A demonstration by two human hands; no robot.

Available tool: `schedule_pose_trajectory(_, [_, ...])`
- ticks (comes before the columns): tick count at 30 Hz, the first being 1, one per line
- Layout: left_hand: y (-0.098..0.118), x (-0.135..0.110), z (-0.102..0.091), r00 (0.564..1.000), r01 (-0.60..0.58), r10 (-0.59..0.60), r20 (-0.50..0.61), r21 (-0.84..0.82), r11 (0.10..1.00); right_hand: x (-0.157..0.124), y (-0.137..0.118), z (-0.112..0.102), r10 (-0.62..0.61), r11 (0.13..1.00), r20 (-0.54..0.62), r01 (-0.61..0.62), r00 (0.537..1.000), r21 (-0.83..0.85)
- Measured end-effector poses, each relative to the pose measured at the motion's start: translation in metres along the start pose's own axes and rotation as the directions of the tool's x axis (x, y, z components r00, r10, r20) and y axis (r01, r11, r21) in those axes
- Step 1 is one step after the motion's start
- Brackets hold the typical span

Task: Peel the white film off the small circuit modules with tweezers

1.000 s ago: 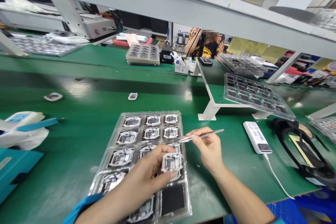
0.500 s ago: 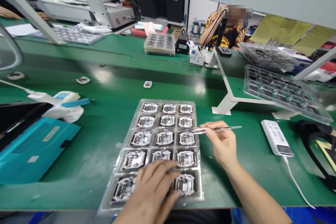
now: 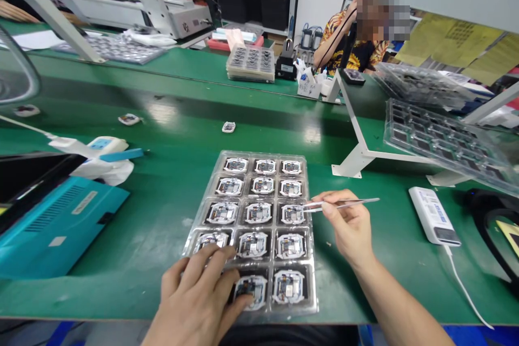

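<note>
A clear plastic tray lies on the green bench, with rows of white-framed watch-like modules showing circuit boards in its pockets. My right hand is closed around metal tweezers, beside the tray's right edge. Their tips point left at a module in the middle row; whether they touch it I cannot tell. Over the tray's lower left corner, my left hand is open with bent fingers apart. Its thumb and forefinger are at the left side of the bottom middle module. The bottom left pocket is hidden under this hand.
Left stands a teal device beside a power strip. A loose module lies behind the tray. At right are a white metal stand, a tilted tray and a white power bank. A person sits across the bench.
My left hand has moved left across the tray, uncovering the bottom middle module. My right hand keeps the tweezers at about the same module. The whole view has shifted slightly.
</note>
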State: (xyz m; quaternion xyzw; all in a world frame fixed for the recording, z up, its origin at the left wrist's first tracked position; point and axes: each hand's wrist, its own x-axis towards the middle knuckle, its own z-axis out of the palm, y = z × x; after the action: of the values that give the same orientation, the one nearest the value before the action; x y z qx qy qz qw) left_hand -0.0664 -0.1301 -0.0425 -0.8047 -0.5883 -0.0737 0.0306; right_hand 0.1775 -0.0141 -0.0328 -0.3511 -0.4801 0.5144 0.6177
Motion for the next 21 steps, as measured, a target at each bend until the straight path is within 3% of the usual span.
schedule_pose_trajectory(4, [0.002, 0.004, -0.002, 0.999, 0.040, -0.044, -0.031, -0.111, 0.993, 0.000, 0.000, -0.001, -0.001, 1.000, -0.006, 0.001, 1.000, -0.001])
schedule_pose_trajectory(8, [-0.004, 0.014, -0.010, 0.997, 0.070, -0.072, 0.004, -0.288, 0.955, 0.001, 0.001, -0.001, 0.006, 1.000, -0.005, -0.005, 1.000, 0.007])
schedule_pose_trajectory(12, [-0.008, 0.034, -0.023, 0.998, 0.017, 0.012, 0.065, -0.427, 0.904, 0.001, 0.003, -0.001, 0.048, 0.998, -0.016, -0.048, 0.999, 0.032])
schedule_pose_trajectory(16, [-0.008, 0.043, -0.026, 0.993, -0.069, 0.099, 0.067, -0.361, 0.930, 0.000, 0.005, 0.000, 0.091, 0.995, -0.020, -0.091, 0.996, 0.035])
schedule_pose_trajectory(19, [-0.007, 0.034, -0.020, 0.995, -0.080, 0.090, 0.041, -0.208, 0.975, 0.000, 0.004, 0.000, 0.092, 0.995, -0.018, -0.091, 0.996, 0.039])
schedule_pose_trajectory(21, [-0.007, 0.025, -0.015, 0.998, -0.043, 0.050, 0.031, -0.201, 0.979, -0.001, 0.002, 0.000, 0.088, 0.995, -0.010, -0.087, 0.996, 0.049])
